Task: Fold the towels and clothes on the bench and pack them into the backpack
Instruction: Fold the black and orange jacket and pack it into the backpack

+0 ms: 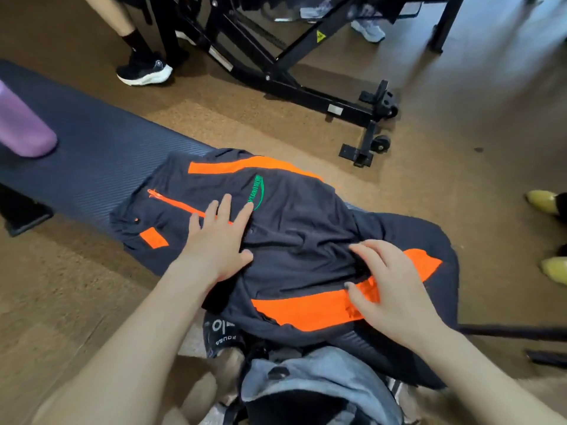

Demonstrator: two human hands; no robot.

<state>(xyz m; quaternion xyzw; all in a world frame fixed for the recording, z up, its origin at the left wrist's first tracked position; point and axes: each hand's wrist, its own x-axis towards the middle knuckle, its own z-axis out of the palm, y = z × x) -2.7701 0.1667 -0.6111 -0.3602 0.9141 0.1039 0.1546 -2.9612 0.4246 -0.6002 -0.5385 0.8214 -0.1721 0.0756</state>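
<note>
Brown gym floor, dark bench with navy-orange jacket at near end; left hand pressing flat, right hand loosely spread on it, gripping nothing

We are in a gym. A black steel exercise machine frame on small wheels stands on brown rubber flooring. Beside us runs a dark padded workout bench, with trainer-clad feet nearby.
</note>
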